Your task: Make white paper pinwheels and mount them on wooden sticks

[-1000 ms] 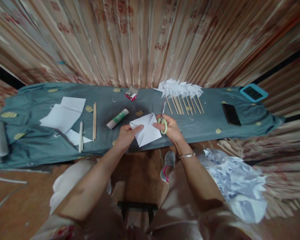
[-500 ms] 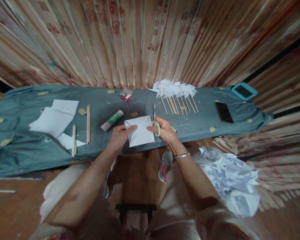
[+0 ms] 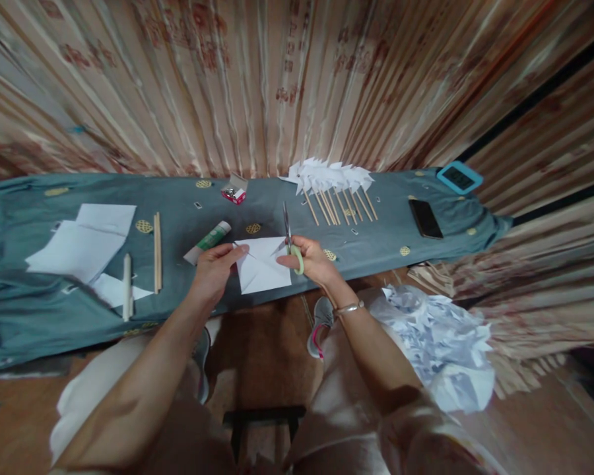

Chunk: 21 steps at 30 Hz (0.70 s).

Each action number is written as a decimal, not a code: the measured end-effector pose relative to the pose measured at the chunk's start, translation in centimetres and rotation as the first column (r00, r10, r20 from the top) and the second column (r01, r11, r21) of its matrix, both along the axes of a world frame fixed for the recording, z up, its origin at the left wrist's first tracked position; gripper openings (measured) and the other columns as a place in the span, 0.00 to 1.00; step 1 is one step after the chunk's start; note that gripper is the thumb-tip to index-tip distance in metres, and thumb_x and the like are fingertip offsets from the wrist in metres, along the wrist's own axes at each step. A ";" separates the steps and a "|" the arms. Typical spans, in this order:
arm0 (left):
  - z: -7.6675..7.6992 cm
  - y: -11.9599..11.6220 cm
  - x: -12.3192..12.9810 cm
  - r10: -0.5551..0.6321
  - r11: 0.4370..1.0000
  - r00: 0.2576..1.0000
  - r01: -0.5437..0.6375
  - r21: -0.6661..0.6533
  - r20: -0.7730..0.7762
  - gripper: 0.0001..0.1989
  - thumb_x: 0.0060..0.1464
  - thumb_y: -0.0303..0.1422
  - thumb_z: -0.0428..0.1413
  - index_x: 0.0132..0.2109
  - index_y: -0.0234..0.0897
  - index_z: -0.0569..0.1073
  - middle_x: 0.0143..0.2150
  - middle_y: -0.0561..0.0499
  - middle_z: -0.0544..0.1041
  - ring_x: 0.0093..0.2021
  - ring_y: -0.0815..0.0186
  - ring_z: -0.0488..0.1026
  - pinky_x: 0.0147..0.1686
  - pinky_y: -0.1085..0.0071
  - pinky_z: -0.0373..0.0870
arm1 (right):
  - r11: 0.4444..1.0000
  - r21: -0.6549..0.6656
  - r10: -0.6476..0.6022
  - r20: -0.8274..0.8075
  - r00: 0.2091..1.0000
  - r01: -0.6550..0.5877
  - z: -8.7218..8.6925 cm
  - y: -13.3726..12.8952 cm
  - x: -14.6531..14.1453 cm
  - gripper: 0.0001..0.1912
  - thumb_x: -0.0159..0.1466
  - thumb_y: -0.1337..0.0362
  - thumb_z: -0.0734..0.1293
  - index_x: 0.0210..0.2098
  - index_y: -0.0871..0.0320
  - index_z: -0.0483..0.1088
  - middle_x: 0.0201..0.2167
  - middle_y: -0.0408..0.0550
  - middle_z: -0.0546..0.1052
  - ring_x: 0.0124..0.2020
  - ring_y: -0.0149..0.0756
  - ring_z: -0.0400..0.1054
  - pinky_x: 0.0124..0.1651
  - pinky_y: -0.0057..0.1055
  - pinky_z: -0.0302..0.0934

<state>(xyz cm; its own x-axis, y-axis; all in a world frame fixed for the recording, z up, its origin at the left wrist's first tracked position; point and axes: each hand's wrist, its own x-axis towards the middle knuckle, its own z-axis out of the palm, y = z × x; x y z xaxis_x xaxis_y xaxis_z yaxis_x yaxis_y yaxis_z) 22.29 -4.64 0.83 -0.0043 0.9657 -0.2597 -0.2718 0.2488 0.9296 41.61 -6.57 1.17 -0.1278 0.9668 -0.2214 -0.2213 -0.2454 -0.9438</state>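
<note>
A square white sheet of paper (image 3: 262, 269), slit from its corners, is held over the near edge of the table. My left hand (image 3: 215, 270) pinches its left edge between thumb and fingers. On the right side, my right hand (image 3: 309, 258) grips the paper with thumb and fingers while also keeping hold of a pair of scissors (image 3: 297, 259) with pale green handles. The scissor blades point away from me, toward the far side. Just beyond my left hand lies a green and white glue stick (image 3: 212, 239), partly covered by that hand.
White paper pinwheels on sticks (image 3: 331, 177) lie along the far edge. Paper sheets (image 3: 84, 247), a white pen-like object (image 3: 127, 287) and wooden sticks (image 3: 158, 254) are at left. A small red box (image 3: 234, 194), phone (image 3: 426, 218) and blue-framed device (image 3: 459, 177) also lie there. A bag of folded paper (image 3: 440, 343) stands at right.
The view has shifted slightly, so the table items appear further left. Both hands still hold the paper, now tilted a little differently, and the scissors stay in my right hand.
</note>
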 end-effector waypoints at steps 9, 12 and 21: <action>0.5 0.4 -0.8 0.066 0.998 0.997 -0.067 -0.015 -0.040 0.15 0.33 0.36 0.70 0.27 0.33 0.77 0.25 0.53 0.76 0.28 0.69 0.71 0.31 0.73 0.69 | 0.999 0.035 0.023 0.015 1.000 -0.023 0.4 -0.1 0.1 0.26 0.33 0.61 0.82 0.30 0.57 0.72 0.24 0.36 0.77 0.23 0.26 0.66 0.28 0.24 0.63; 0.6 0.4 -1.3 0.093 0.996 0.995 -0.093 -0.001 0.026 0.15 0.36 0.39 0.70 0.29 0.34 0.78 0.28 0.52 0.79 0.31 0.68 0.73 0.33 0.72 0.70 | 0.999 0.046 0.010 0.014 1.000 -0.011 0.6 -0.2 0.2 0.26 0.34 0.60 0.82 0.30 0.56 0.72 0.23 0.36 0.76 0.24 0.27 0.66 0.28 0.26 0.63; -0.5 -1.5 -0.3 0.034 0.995 0.974 -0.013 -0.095 0.225 0.30 0.44 0.60 0.60 0.37 0.36 0.78 0.42 0.44 0.80 0.48 0.56 0.75 0.44 0.66 0.73 | 0.925 0.076 -0.367 -0.078 0.927 0.373 0.2 0.2 -0.2 0.22 0.36 0.57 0.80 0.27 0.56 0.72 0.22 0.35 0.74 0.24 0.27 0.63 0.31 0.26 0.62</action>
<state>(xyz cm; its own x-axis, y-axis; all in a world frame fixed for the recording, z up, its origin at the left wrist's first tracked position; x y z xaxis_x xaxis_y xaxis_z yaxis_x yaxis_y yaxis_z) 22.03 -6.14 0.30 0.0426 0.9379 -0.3444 -0.4790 0.3217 0.8167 41.43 -6.42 1.34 0.2320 0.9630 -0.1371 -0.3382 -0.0523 -0.9396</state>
